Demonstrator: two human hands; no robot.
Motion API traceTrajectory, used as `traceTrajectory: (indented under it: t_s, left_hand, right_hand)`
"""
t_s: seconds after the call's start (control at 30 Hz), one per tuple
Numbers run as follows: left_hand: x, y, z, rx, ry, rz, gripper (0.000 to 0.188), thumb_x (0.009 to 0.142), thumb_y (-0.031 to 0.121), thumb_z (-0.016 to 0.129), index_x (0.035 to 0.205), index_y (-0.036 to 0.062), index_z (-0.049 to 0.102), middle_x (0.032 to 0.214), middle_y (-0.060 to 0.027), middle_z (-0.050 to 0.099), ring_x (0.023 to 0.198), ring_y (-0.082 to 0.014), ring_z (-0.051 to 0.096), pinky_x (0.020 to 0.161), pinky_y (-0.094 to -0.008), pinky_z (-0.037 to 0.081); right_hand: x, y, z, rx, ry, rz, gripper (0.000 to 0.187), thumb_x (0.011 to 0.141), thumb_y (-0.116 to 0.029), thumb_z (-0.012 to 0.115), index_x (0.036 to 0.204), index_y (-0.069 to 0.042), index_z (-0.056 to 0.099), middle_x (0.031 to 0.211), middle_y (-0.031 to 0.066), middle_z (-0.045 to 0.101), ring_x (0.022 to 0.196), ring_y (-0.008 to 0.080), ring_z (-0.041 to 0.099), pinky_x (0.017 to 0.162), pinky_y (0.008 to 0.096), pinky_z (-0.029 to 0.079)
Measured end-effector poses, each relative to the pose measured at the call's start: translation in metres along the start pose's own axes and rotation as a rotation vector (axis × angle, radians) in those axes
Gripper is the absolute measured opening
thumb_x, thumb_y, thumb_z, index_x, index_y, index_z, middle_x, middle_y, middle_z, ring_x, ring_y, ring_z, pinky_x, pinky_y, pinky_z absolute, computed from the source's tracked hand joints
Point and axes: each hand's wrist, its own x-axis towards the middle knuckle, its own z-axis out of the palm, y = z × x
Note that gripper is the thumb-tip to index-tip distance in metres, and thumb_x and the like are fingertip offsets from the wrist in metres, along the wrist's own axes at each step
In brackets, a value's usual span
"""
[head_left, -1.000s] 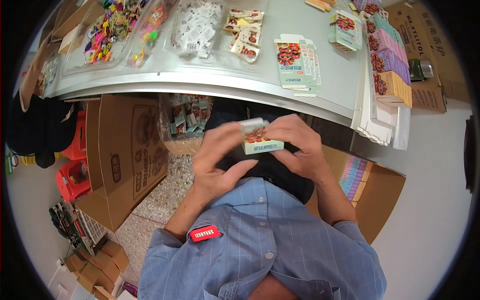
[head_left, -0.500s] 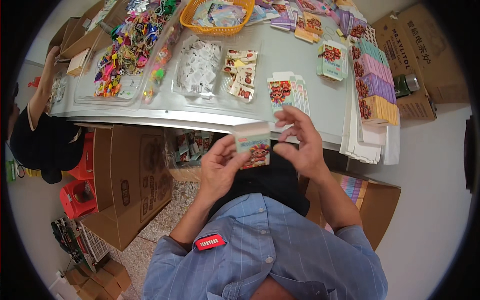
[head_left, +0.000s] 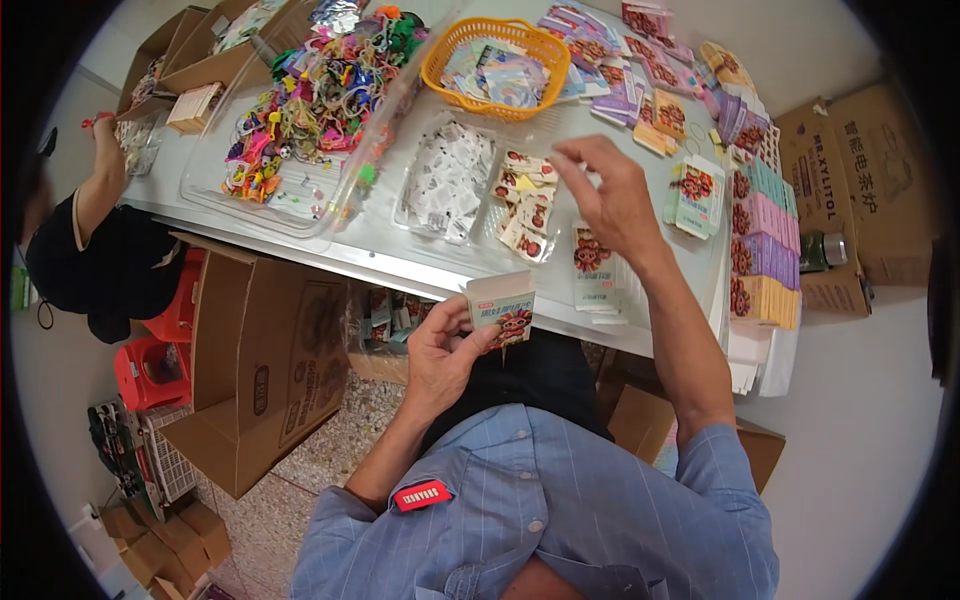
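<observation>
My left hand (head_left: pixel 440 355) grips a small pale-green carton (head_left: pixel 503 312) with a cartoon print, its top flap standing up, just in front of the table edge. Above the right side of a clear tray (head_left: pixel 487 235), my right hand (head_left: pixel 612 190) hovers with thumb and fingers apart and nothing seen in them. Below its fingertips lie cream cartoon-printed cards (head_left: pixel 528 215). Small white packets (head_left: pixel 447 180) fill the other part of that tray. More flat green cartons (head_left: pixel 592 270) lie by the table edge, partly beneath my right wrist.
A yellow basket (head_left: pixel 437 78) holds printed cards. Left of it, a clear bin (head_left: pixel 190 190) carries colourful trinkets. Stacked cartons (head_left: pixel 765 255) line the right end, and green cartons (head_left: pixel 697 195) stand nearby. Another person's arm (head_left: pixel 98 185) reaches in at far left. A cardboard box (head_left: pixel 270 370) stands below.
My right hand has moved from beside the carton up and forward over the cartoon cards. The carton stays in my left hand. The view has shifted and turned slightly.
</observation>
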Motion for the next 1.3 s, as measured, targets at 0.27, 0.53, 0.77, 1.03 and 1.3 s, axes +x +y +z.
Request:
traceTrajectory:
  t_s: [0.27, 0.53, 0.77, 1.03, 1.3]
  left_hand:
    - [0.009, 0.001, 0.005, -0.006, 0.016, 0.024, 0.041, 0.091, -0.002, 0.070, 0.129, -0.0049, 0.054, 0.114, -0.0120, 0.069, 0.099, -0.0134, 0.066, 0.075, -0.0211, 0.056]
    - [0.020, 0.008, 0.003, -0.042, 0.059, 0.035, 0.042, 0.092, -0.003, 0.069, 0.130, -0.0066, 0.052, 0.115, -0.0141, 0.069, 0.102, -0.0142, 0.066, 0.075, -0.0203, 0.056]
    - [0.032, 0.011, -0.004, -0.042, 0.063, 0.042, 0.042, 0.092, -0.003, 0.069, 0.130, -0.0064, 0.052, 0.113, -0.0138, 0.069, 0.099, -0.0135, 0.066, 0.075, -0.0205, 0.057]
    - [0.043, 0.026, -0.008, -0.052, 0.114, 0.073, 0.043, 0.092, -0.001, 0.069, 0.131, -0.0059, 0.051, 0.113, -0.0125, 0.069, 0.097, -0.0133, 0.067, 0.074, -0.0234, 0.057]
    - [0.033, 0.022, -0.005, -0.071, 0.099, 0.040, 0.043, 0.092, 0.001, 0.070, 0.131, -0.0052, 0.052, 0.113, -0.0125, 0.070, 0.097, -0.0131, 0.067, 0.073, -0.0242, 0.057]
  right_hand:
    - [0.135, 0.068, 0.025, -0.418, -0.024, -0.343, 0.041, 0.087, -0.021, 0.071, 0.124, -0.004, 0.063, 0.114, 0.0186, 0.068, 0.109, 0.0362, 0.062, 0.096, 0.0452, 0.049]
    - [0.171, 0.085, 0.045, -0.563, -0.495, -0.167, 0.044, 0.072, -0.022, 0.080, 0.111, -0.005, 0.065, 0.101, 0.0168, 0.068, 0.100, 0.0347, 0.064, 0.088, 0.0425, 0.051]
    - [0.171, 0.094, 0.042, -0.268, -0.533, 0.037, 0.023, 0.083, -0.016, 0.077, 0.090, -0.003, 0.059, 0.082, 0.0054, 0.064, 0.077, 0.0142, 0.061, 0.071, 0.0284, 0.049]
    - [0.150, 0.078, 0.023, 0.239, -0.224, 0.049, 0.016, 0.095, -0.018, 0.068, 0.094, -0.002, 0.065, 0.080, -0.0020, 0.061, 0.076, 0.0076, 0.055, 0.068, 0.0248, 0.045]
    - [0.145, 0.094, 0.021, 0.101, -0.130, 0.005, 0.027, 0.093, -0.027, 0.071, 0.093, 0.001, 0.071, 0.073, 0.0032, 0.065, 0.069, 0.0100, 0.058, 0.063, 0.0292, 0.047]
